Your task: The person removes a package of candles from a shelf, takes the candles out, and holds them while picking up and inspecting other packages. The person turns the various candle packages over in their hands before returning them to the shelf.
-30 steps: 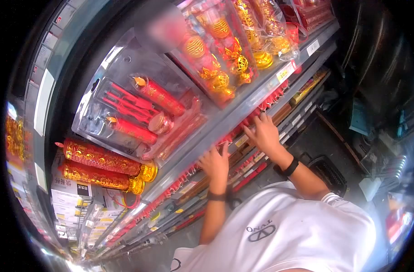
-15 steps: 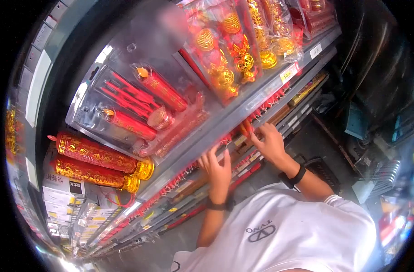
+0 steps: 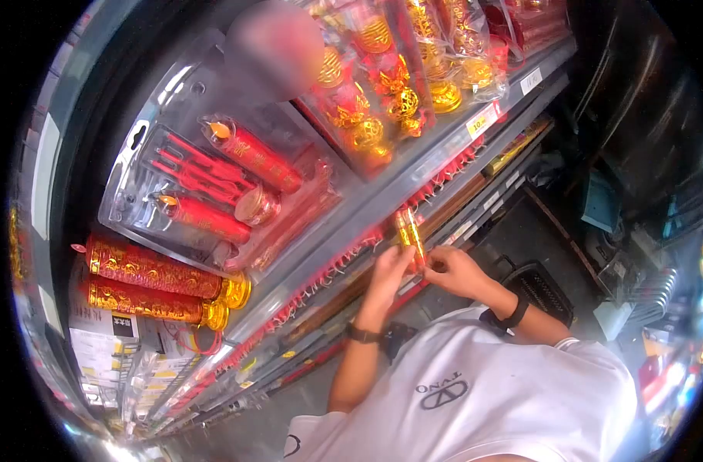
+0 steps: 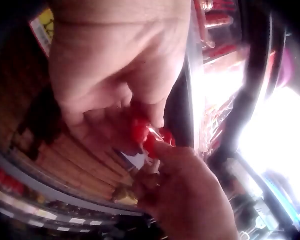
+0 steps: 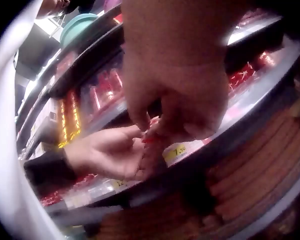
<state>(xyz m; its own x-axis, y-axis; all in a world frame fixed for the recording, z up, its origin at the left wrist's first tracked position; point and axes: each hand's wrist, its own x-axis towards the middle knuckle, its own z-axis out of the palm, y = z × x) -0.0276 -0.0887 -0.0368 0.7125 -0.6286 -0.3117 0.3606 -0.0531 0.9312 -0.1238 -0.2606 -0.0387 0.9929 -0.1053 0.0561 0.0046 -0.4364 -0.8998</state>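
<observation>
A slim pack of red candles [image 3: 411, 235] with gold print, in clear wrap, is held in front of the shelf edge. My left hand [image 3: 388, 277] holds it from the side, thumb along the pack. At its near end, my right hand [image 3: 461, 273] pinches the wrap between thumb and fingertips. In the left wrist view the round red candle ends [image 4: 149, 137] show between the left hand [image 4: 120, 60] and the right fingers; the rest of the pack is hidden. Only a bit of red shows between the hands in the right wrist view.
Above stands a shelf with a blister pack of red candles [image 3: 251, 158], two large red-and-gold candles [image 3: 155, 269] and bagged gold ornaments [image 3: 390, 88]. Price tags [image 3: 484, 121] line the edge. Lower shelves hold rows of red packs [image 3: 324, 269] and brown sticks [image 5: 260, 165].
Both hands have drawn back from the lower shelf towards the body, bringing out the candle pack. The left hand now holds it and the right fingers have closed at its near end.
</observation>
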